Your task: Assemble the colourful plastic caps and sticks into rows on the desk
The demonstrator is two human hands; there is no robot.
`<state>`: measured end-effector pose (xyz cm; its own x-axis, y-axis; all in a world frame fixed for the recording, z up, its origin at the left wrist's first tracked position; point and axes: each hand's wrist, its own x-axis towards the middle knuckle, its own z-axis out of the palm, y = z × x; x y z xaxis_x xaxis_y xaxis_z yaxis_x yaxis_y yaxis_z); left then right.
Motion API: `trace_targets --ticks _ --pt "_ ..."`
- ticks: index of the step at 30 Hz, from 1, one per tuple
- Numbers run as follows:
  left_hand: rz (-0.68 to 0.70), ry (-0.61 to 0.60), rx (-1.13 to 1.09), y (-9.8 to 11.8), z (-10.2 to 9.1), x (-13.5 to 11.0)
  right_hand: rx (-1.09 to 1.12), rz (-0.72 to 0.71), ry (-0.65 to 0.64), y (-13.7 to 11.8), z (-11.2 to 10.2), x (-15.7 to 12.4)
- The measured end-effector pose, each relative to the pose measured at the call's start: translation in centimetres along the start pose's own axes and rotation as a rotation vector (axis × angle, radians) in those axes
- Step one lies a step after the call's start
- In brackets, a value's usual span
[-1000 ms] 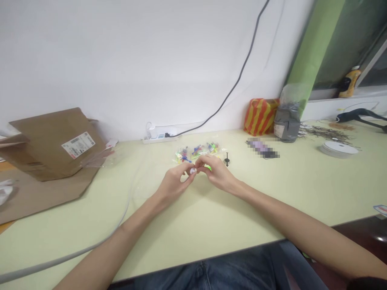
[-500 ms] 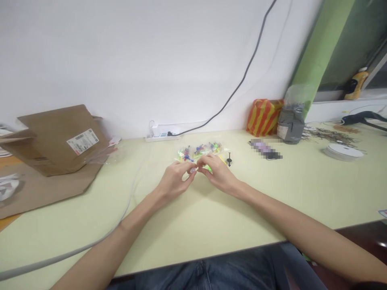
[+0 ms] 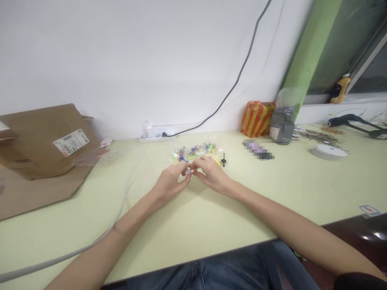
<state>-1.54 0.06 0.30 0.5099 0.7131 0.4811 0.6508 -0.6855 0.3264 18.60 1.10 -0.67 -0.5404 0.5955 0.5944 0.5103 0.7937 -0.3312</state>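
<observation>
My left hand [image 3: 171,181] and my right hand [image 3: 213,175] meet in the middle of the table, their fingertips pinching a small white plastic piece [image 3: 189,172]. Most of that piece is hidden by my fingers, so its shape is unclear. Just beyond my hands lie clear plastic bags of small colourful parts [image 3: 193,152]. To their right, a small black pin [image 3: 223,160] stands on the table, and a yellow part [image 3: 217,162] lies close to my right fingers.
A white power strip [image 3: 155,138] sits against the wall behind the bags. A cardboard mailer [image 3: 45,141] lies at the left, and a grey cable [image 3: 121,211] runs along the table. Farther right are a striped bag [image 3: 256,119], a grey package [image 3: 282,128] and a white tape roll [image 3: 329,152].
The view has shifted slightly, moving the table contents left in the picture. My hands stay together on the white piece. The green item seen near my right fingers earlier is no longer visible.
</observation>
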Motion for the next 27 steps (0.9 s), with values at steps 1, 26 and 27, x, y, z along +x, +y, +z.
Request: trace_targets --ticks 1,26,27 --pt "-0.008 -0.017 0.007 -0.1 0.0 0.0 -0.018 -0.007 -0.022 0.0 -0.1 0.1" --pt "-0.088 -0.160 0.084 -0.6 0.0 0.1 -0.494 0.734 0.041 17.9 -14.5 -14.3" --pt "-0.086 -0.162 0.085 -0.5 0.0 0.1 -0.480 0.742 0.051 18.0 -14.3 -14.2"
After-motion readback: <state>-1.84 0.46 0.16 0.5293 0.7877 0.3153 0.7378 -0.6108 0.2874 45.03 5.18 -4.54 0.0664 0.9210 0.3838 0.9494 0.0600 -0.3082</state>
